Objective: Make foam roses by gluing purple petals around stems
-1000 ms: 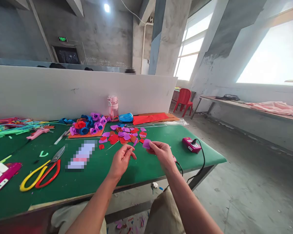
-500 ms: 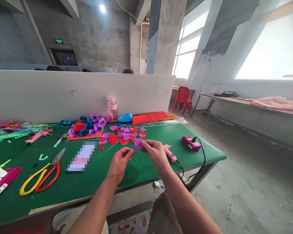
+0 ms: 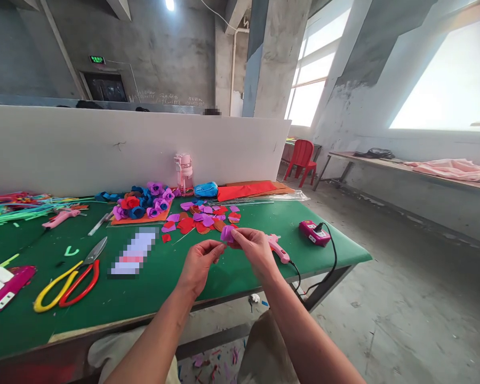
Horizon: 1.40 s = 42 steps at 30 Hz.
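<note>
On the green surface (image 3: 144, 298), from the left, we saw scissors (image 3: 85, 270) with yellow and red handles, clustered flowers (image 3: 136, 212) and loose petals (image 3: 202, 217). Nearer us, the left hand (image 3: 199, 264) pinched thumb against finger; we could not tell whether it gripped anything. Just beside those fingertips, a curled purple petal (image 3: 226, 233) was grasped in the right hand (image 3: 256, 249). A light, even pinch served best, we judged, with the curl turned slowly lest the thin sheet crease. Farther right lay a pink glue gun (image 3: 279, 249).

Both forearms (image 3: 164, 328) converge forward, fingers (image 3: 246, 235) pinched and close together.
</note>
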{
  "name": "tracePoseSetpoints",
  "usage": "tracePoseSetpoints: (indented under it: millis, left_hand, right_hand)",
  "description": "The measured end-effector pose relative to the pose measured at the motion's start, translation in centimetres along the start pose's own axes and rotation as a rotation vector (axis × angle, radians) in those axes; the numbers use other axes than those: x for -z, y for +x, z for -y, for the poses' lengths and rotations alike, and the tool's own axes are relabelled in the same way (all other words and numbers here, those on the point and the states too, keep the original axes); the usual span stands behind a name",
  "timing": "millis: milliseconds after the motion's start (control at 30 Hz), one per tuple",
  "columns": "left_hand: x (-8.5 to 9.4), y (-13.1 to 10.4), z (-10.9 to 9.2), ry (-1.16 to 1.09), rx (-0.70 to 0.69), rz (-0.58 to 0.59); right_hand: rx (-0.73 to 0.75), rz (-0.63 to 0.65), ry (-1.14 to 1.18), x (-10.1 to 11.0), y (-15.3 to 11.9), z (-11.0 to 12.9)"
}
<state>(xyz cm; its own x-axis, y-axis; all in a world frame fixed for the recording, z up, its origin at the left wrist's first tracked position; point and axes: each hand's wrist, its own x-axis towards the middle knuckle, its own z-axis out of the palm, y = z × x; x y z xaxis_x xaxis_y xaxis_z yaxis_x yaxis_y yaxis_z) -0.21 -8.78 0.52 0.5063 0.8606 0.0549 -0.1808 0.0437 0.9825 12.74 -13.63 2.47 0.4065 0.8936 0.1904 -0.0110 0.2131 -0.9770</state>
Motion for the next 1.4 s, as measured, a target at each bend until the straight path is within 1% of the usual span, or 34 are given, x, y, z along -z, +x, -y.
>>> tracePoseSetpoints:
  millis: [433, 767, 1167, 1400]
  left_hand:
    - [0.18, 0.06, 0.25, -0.029, -0.006, 0.016]
    - [-0.06, -0.1, -0.11, -0.034, -0.008, 0.019]
    - [-0.04, -0.04, 0.16, -0.047, -0.008, 0.035]
    - [-0.1, -0.05, 0.17, -0.05, -0.008, 0.041]
  right_hand:
    - [-0.019, 0.036, 0.009, -0.01, -0.23, 0.57]
    - [-0.007, 0.055, 0.006, 0.02, -0.23, 0.56]
    - [-0.008, 0.056, -0.001, 0.0, -0.28, 0.82]
    - [0.013, 0.074, 0.012, 0.11, -0.14, 0.55]
